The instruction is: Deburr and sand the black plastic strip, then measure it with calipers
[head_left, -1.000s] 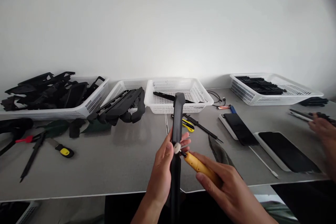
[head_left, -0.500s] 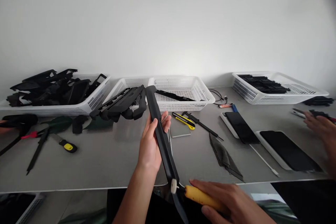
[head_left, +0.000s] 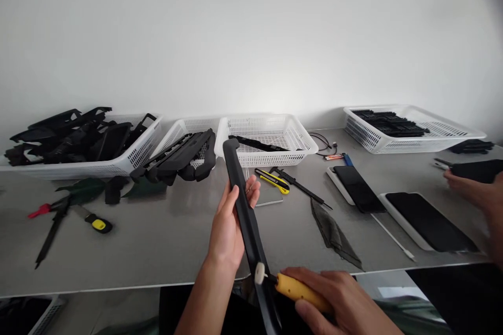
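Observation:
A long black plastic trim strip [head_left: 245, 220] slants across the middle of the head view, its lower end past the table's front edge. My left hand [head_left: 229, 225] is closed around its middle from underneath, thumb on top. My right hand [head_left: 338, 301] grips a rotary polishing tool [head_left: 301, 290] with a yellow body and a small round whitish tip. That tip lies at the strip's lower part; whether it touches, I cannot tell. Beyond my left hand, a yellow utility knife [head_left: 273, 180] rests on a grey flat pad [head_left: 270, 197], beside a black caliper [head_left: 302, 188].
White baskets [head_left: 267, 159] with black parts line the wall. Black strips [head_left: 181, 157] lie over one basket. Two phones [head_left: 359, 188], a white cable [head_left: 393, 238] and a dark cloth [head_left: 336, 233] are on the right. Another person's hand [head_left: 477, 191] holds a black part at the right edge.
The black strip has slid down and slightly right relative to the tool tip. The co-worker's hand at right now holds a black part; the hand at far left is gone from view.

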The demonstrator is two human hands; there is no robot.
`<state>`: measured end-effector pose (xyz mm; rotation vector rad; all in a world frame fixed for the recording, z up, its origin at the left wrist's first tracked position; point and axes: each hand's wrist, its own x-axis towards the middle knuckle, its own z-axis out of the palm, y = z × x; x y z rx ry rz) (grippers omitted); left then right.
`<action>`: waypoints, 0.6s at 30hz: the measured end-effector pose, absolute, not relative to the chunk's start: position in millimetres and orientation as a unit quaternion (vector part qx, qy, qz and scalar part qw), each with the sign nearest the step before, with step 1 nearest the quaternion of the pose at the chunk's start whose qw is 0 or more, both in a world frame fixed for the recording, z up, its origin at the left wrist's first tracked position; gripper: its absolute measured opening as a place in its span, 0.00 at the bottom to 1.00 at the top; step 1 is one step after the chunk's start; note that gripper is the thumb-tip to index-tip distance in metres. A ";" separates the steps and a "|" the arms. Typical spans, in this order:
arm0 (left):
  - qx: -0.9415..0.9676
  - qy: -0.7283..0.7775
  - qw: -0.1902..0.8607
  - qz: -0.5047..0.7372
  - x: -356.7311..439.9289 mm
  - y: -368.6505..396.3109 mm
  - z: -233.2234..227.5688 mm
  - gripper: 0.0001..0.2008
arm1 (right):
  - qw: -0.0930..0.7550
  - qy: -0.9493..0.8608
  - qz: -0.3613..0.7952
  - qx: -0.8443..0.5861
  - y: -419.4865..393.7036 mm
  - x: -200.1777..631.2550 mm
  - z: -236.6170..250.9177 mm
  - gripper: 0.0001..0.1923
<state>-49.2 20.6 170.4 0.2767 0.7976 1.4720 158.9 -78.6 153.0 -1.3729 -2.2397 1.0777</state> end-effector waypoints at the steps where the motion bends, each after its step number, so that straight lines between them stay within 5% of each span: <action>1: 0.124 0.357 0.666 0.643 -46.8 15.7 169.1 0.21 | 0.162 -0.773 0.384 -0.478 -75.7 153.3 150.1 0.21; 11: 0.097 0.425 0.634 0.639 -66.9 -4.8 145.2 0.19 | 0.363 -0.632 0.392 -0.562 -29.9 124.3 100.7 0.29; 18: 0.081 0.451 0.631 0.626 -76.6 -15.6 120.0 0.20 | 0.340 -0.651 0.342 -0.586 -3.6 113.7 87.0 0.32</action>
